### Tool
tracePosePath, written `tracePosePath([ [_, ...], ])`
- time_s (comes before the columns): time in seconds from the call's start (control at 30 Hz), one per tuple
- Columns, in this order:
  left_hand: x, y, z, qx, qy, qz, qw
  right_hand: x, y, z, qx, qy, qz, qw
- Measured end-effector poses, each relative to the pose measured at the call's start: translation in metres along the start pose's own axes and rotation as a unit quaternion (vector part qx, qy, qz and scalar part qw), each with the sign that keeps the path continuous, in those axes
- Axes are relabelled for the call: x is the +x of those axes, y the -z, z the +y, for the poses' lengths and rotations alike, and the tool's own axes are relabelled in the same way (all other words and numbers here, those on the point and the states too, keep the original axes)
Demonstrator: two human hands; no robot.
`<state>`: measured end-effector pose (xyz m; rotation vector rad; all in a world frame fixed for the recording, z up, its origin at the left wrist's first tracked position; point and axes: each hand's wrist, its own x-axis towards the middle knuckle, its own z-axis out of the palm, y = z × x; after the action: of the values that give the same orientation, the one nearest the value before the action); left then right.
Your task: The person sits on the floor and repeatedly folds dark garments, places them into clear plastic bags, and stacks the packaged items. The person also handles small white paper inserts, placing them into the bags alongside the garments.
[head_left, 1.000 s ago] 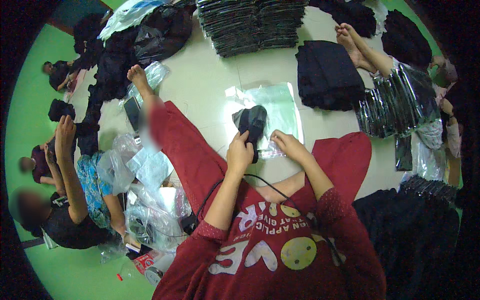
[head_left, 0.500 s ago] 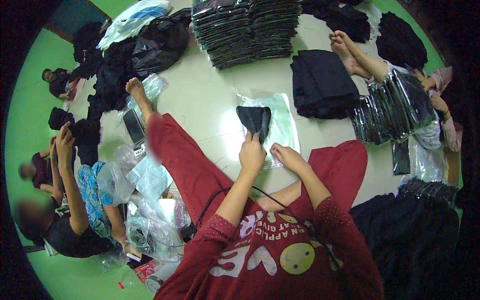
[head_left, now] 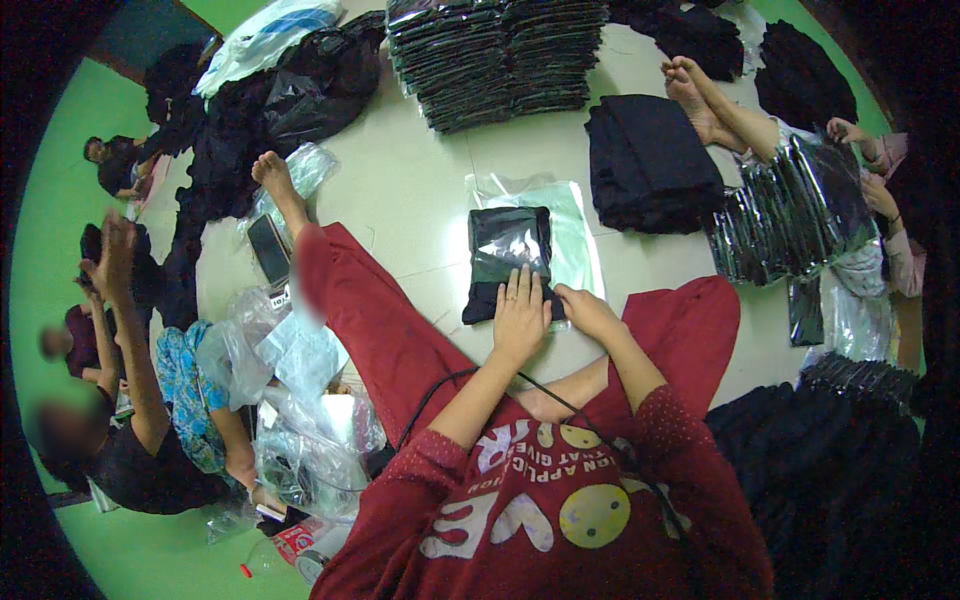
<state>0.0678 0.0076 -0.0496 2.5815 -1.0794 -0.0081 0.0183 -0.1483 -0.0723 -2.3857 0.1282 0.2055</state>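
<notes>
On the floor (head_left: 420, 200): black cloth (head_left: 485, 306), seemingly part-way in a clear bag (head_left: 508, 238).
Left hand (head_left: 523, 318) lies flat on it, probably so it won't slide; right hand (head_left: 590, 314) curls at its edge, I can't tell if pinching.

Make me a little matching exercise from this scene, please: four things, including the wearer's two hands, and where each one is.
Things
1. Left hand
2. Dark phone
3. Right hand
4. Tall stack of wrapped dark packets

Places
A. Beside the wearer's outstretched left leg
B. At the top middle of the picture
C. At the right edge of the dark folded cloth
D. Laid flat on the cloth

Pairs: 1-D, 2-A, 3-C, 4-B
</notes>
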Motion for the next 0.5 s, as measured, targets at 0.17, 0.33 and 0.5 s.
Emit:
tracePosePath([
  [0.17,-0.015,-0.011,0.001,0.031,0.012,-0.071,0.997,-0.003,0.000,0.012,0.020,-0.076,-0.027,0.997],
  [0.33,0.008,-0.012,-0.001,0.062,0.026,0.018,0.998,0.005,-0.002,0.021,0.080,-0.076,-0.021,0.994],
  [0.5,0.005,0.018,0.010,0.003,0.024,-0.139,0.990,0.003,-0.006,0.027,0.083,-0.068,-0.017,0.994],
])
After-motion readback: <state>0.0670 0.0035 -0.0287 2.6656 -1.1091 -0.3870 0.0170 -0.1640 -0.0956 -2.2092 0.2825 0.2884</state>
